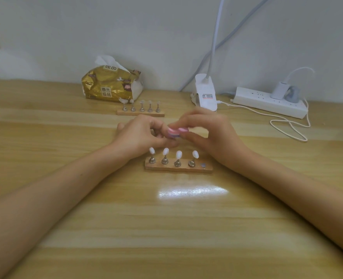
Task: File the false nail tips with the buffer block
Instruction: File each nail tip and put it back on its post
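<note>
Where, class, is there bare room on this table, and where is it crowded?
Free: the table stretch between the forearms, this side of the near nail stand; also left of the tissue pack and far stand. Crowded: between the stands, where left hand and right hand work, and back right by lamp clamp, power strip, cable.

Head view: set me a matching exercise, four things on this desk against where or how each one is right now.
Things:
1. buffer block
2. tissue pack
3. power strip
4. near nail stand

States:
A. white, back right, charger plugged in
B. pink and purple, gripped by the right hand
C. four nail tips, one empty spot
D. gold, back left

Pairs: 1-B, 2-D, 3-A, 4-C
</note>
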A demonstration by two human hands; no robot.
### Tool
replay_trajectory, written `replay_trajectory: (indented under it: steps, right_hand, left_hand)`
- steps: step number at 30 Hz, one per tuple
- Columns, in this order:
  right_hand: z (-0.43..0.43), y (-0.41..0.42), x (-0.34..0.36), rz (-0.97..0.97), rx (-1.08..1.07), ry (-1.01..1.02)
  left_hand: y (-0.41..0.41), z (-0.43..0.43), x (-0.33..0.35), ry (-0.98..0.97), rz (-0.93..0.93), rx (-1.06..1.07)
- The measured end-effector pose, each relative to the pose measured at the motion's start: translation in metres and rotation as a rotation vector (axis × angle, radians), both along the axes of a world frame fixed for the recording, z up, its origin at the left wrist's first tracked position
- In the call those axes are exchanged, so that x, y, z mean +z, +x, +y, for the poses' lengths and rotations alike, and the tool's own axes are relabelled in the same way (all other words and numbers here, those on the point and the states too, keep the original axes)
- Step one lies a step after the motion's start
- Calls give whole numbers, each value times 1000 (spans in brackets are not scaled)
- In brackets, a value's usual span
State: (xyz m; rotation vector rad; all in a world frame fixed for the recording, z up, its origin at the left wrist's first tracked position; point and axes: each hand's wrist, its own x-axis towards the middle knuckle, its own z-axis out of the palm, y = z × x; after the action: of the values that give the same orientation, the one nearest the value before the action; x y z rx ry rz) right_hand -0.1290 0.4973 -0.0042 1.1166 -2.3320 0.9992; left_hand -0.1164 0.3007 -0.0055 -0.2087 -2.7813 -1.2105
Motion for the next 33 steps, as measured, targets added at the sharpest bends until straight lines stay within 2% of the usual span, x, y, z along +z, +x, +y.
replay_trajectory:
  steps: [3, 5, 8, 12, 16, 20, 25, 28, 31, 33]
  right_hand:
    - [2, 1, 0, 106, 70, 91]
    - [3, -1, 0, 137, 58, 63]
    - [0, -3, 0, 90, 7, 42]
    - [1, -2, -1, 100, 77, 59]
    - [0, -4, 1, -19, 17, -12]
    - [-4, 2, 0, 87, 129, 30]
    - [-1, -1, 0, 23, 49, -9]
    - [-5, 5, -2, 101, 185, 35]
    - [-3, -2, 1, 101, 92, -46]
    - [-1, -1, 1, 78, 70, -19]
  left_hand:
    - [0, 0, 0, 13, -3, 4]
    - [0, 0, 0, 8, -1, 8]
    - [0, -1, 0, 11, -2, -1]
    - [0, 0, 0, 9, -2, 2]
    - [-2, -1, -2, 6, 7, 1]
    - [-3, -1, -3, -11, 9, 5]
    - [-4, -2, -4, 6, 11, 1]
    - [-3, 0, -3, -33, 13, 7]
    - [-4, -1, -3, -3, 14, 13]
    - [-3, -2, -4, 13, 8, 16]
